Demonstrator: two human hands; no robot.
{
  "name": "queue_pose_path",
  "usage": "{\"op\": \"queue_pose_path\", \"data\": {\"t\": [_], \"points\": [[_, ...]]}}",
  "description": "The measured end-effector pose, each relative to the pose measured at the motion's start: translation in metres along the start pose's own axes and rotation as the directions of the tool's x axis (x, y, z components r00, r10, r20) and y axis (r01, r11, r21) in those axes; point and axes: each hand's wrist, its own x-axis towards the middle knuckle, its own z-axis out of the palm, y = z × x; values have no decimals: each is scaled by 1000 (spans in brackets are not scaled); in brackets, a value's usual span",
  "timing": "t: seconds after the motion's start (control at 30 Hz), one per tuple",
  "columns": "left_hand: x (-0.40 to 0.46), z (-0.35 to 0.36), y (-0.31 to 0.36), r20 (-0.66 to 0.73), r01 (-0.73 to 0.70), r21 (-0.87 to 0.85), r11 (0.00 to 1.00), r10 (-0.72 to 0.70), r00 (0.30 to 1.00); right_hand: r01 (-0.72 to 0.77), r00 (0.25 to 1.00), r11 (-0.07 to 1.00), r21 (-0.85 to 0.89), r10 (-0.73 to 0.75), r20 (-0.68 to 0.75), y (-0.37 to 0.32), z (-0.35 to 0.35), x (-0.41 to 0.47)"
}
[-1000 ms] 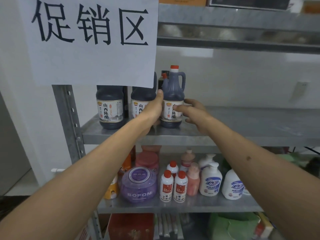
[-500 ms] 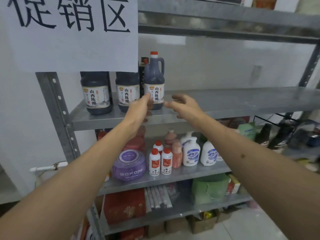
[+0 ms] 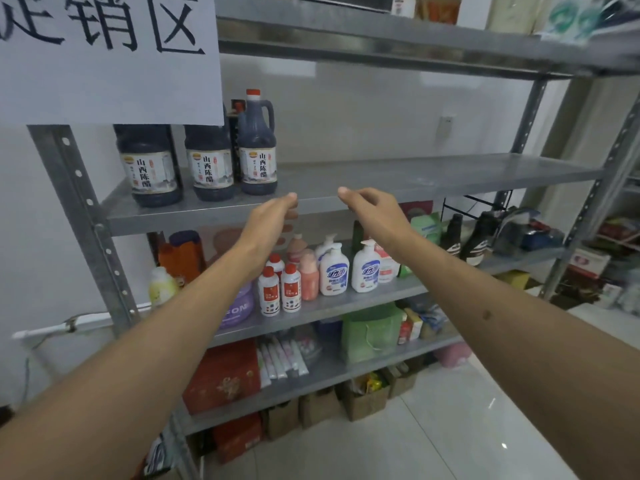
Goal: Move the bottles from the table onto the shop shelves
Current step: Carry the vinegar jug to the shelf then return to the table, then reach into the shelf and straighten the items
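Observation:
Three dark vinegar bottles stand upright in a row at the left end of the grey metal shelf [image 3: 415, 178]: a left bottle [image 3: 147, 168], a middle bottle [image 3: 209, 166] and a right bottle [image 3: 257, 147] with a red cap and a handle. The tops of the left two are hidden behind a white paper sign [image 3: 104, 57]. My left hand [image 3: 270, 220] and my right hand [image 3: 374, 213] hover in front of the shelf edge, below and right of the bottles. Both hold nothing, with fingers relaxed.
The shelf to the right of the bottles is bare metal. On the shelf below stand small red-capped bottles [image 3: 278, 292], white soap pump bottles [image 3: 349, 268] and a purple tub [image 3: 237, 306]. Lower shelves hold boxes and a green bag [image 3: 370, 332]. White tiled floor lies at the lower right.
Both hands have let go of the right vinegar bottle and drawn back from the shelf. The view has pulled away and swung right, showing more shelves and floor.

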Motion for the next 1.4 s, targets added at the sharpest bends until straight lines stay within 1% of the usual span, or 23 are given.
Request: {"op": "queue_pose_path", "data": {"t": [0.2,0.43,0.57,0.7,0.83,0.9,1.0,1.1,1.17,1.2,1.33,1.4], "points": [[-62,56,6,58,13,-24,1000,-12,998,-51,999,996,-75,51,-4,22,-50,-66],[-154,119,1,152,66,-42,997,-59,987,-135,991,987,-84,134,-15,45,-104,-164],[-194,144,3,221,56,-12,998,-52,974,-195,980,977,-80,192,-44,54,-132,-213],[-230,170,10,304,19,14,1000,-22,952,-267,957,961,-74,256,-133,62,-162,-266],[-273,193,13,390,24,-13,1000,-17,921,-332,919,935,-128,290,-267,63,-184,-327],[-299,203,12,443,23,-23,999,-10,897,-362,902,921,-147,306,-303,60,-187,-361],[-352,214,3,529,25,-16,1000,-13,848,-422,855,896,-139,342,-390,58,-184,-427],[-401,218,-6,587,50,-71,996,1,809,-483,789,871,-91,388,-475,54,-181,-485],[-440,224,-13,659,41,-72,997,16,752,-524,734,849,-60,415,-538,47,-184,-531],[-456,228,-16,677,47,-72,996,14,736,-542,712,839,-50,427,-557,44,-185,-550],[-526,238,-21,769,75,-59,995,-2,639,-617,616,787,12,493,-615,31,-195,-631],[-553,243,-22,797,86,-51,995,-11,604,-638,574,769,40,510,-641,23,-202,-664]]}}
